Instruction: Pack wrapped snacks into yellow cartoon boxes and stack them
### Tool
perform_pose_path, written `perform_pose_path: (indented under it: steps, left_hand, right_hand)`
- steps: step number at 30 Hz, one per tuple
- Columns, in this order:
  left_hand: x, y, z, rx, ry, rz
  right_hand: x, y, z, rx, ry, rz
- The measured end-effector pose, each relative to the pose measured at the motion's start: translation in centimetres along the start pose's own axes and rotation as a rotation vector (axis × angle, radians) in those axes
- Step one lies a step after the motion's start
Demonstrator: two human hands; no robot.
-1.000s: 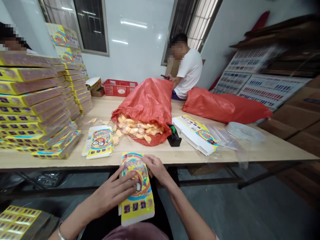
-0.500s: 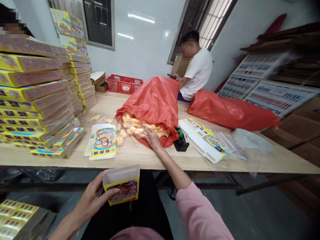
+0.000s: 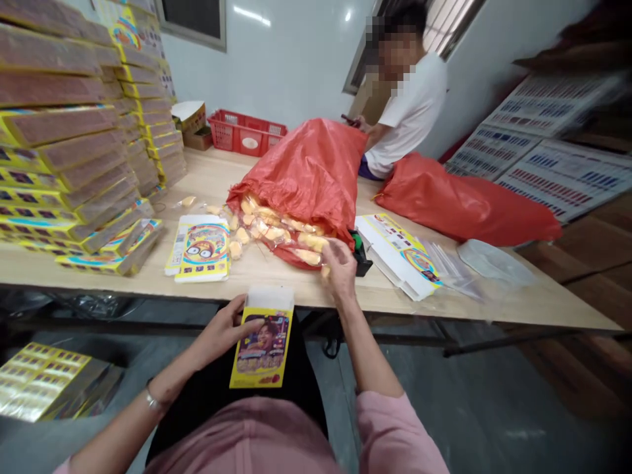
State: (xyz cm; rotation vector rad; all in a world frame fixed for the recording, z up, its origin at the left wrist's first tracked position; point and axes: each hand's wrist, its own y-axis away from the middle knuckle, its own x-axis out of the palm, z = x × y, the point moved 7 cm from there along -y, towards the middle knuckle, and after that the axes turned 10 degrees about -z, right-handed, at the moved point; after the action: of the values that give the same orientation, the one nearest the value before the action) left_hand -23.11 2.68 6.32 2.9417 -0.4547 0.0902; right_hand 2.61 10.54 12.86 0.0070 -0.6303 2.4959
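The fingers of the left hand (image 3: 222, 336) are clamped on the side of a yellow box (image 3: 261, 355), held over the lap (image 3: 202, 398) just short of the surface (image 3: 269, 280), its upper end open. Those of the right hand (image 3: 342, 273) curl close together beside the mouth of the red bag (image 3: 306, 171), among wrapped pieces (image 3: 261, 228); I cannot tell whether they pinch one. A weak pinch on slick wrapping could drop a piece to the floor (image 3: 434, 388). A quick tug could drag neighbours out of the slack mouth. Squeezing hard could buckle the thin box, and a sideways swing could knock the tape dispenser (image 3: 364, 259).
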Motion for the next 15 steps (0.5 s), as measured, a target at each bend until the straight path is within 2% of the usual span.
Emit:
perform_pose_path:
  steps: [3, 6, 12, 15]
  left_hand:
    - [1.3, -0.3, 0.1, -0.027, 0.031, 0.056]
    - [2.0, -0.4, 0.3, -0.05, 0.077, 0.105]
    - [2.5, -0.5, 0.9, -0.073, 0.127, 0.153]
    - [2.5, -0.7, 1.5, -0.084, 0.134, 0.147]
  right_hand:
    - [0.3, 3.3, 5.1, -0.394, 0.212, 0.195]
    - [0.6, 7.1, 7.9, -0.732, 0.305, 0.426]
    - [0.6, 11.9, 8.2, -1.089, 0.434, 0.733]
    - [0.7, 13.4, 8.6, -1.286, 0.528, 0.757]
